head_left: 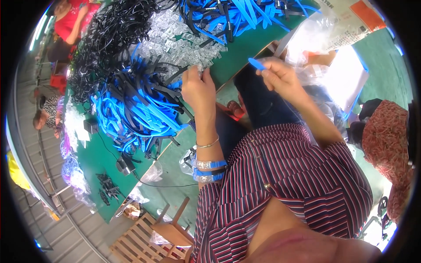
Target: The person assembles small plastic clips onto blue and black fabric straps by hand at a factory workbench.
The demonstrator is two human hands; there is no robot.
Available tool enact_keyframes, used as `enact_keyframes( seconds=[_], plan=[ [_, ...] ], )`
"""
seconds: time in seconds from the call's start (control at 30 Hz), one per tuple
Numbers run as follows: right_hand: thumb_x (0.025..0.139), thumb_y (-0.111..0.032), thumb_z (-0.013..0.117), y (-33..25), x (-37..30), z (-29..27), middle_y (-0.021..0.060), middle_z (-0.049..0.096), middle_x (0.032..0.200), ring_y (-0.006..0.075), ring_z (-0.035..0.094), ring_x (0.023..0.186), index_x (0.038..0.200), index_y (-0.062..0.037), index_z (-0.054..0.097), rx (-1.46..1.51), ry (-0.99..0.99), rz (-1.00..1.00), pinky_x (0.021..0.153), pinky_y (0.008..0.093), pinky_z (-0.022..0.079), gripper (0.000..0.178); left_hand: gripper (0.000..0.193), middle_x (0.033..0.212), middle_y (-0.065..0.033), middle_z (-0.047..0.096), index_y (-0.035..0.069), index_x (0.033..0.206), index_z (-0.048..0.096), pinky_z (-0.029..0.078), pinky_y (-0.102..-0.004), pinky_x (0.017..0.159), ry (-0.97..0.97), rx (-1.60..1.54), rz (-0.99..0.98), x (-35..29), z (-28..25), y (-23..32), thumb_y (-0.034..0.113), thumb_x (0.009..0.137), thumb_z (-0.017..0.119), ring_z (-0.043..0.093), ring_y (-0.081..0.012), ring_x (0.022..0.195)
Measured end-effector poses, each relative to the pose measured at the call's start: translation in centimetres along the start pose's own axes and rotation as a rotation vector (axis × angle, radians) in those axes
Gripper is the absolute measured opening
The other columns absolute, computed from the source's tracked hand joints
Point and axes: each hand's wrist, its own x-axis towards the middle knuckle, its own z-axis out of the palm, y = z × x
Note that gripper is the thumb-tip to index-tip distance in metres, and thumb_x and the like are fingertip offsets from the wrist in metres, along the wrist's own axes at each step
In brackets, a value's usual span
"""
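My right hand (278, 76) is closed, pinching a blue strap (256, 64) whose pointed end sticks out past the fingertips. My left hand (198, 87) reaches to the near edge of a heap of small clear plastic pieces (175, 39); its thumb and fingers close around one of them, partly hidden by the fingers. Left of that hand lies a tangled pile of blue and black straps (136, 105). Two bands of blue strap with clear pieces (209, 170) circle my left forearm, along with a thin bracelet.
A heap of thin black straps (105, 48) covers the table's far left, and more blue straps (250, 15) lie at the far edge. Boxes and plastic bags (324, 79) stand on the right. A small black device (126, 165) with a cable sits near the table edge. Other people are at the left.
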Motion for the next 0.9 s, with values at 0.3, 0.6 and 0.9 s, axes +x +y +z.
enact_keyframes(
  seconds=[0.3, 0.6, 0.9],
  plan=[
    [0.088, -0.009, 0.049, -2.0, -0.5, 1.7, -0.0033, 0.046, 0.061, 0.0022, 0.042, 0.055, 0.094, -0.0015, 0.055, -0.048, -0.036, 0.051, 0.05, 0.0176, 0.034, 0.011, 0.009, 0.076, -0.0042, 0.058, 0.001, 0.085, 0.057, 0.035, -0.0239, 0.045, -0.18, -1.045, -0.483, -0.6, -3.1, 0.1, 0.005, 0.078, 0.062, 0.045, -0.0078, 0.052],
    [0.086, -0.008, 0.054, -4.3, -0.2, 3.9, -0.0018, 0.05, 0.065, 0.0027, 0.042, 0.058, 0.086, -0.0001, 0.058, -0.24, -0.103, -0.229, 0.051, 0.0189, 0.035, 0.009, 0.017, 0.085, -0.0122, 0.062, 0.0, 0.092, 0.058, 0.034, -0.0199, 0.042, -0.319, -1.736, -0.653, -3.8, -3.9, 1.6, 0.008, 0.079, 0.062, 0.044, -0.0081, 0.048],
    [0.085, -0.013, 0.053, -5.1, -1.3, 4.3, -0.0011, 0.045, 0.054, 0.0027, 0.036, 0.045, 0.076, 0.0017, 0.057, 0.356, -0.238, 0.333, 0.041, 0.0179, 0.027, 0.018, 0.015, 0.101, -0.0153, 0.057, 0.001, 0.092, 0.057, 0.036, -0.0188, 0.045, -0.215, -1.703, -0.523, -4.8, -4.5, 2.7, 0.002, 0.077, 0.061, 0.059, -0.015, 0.072]
  ],
)
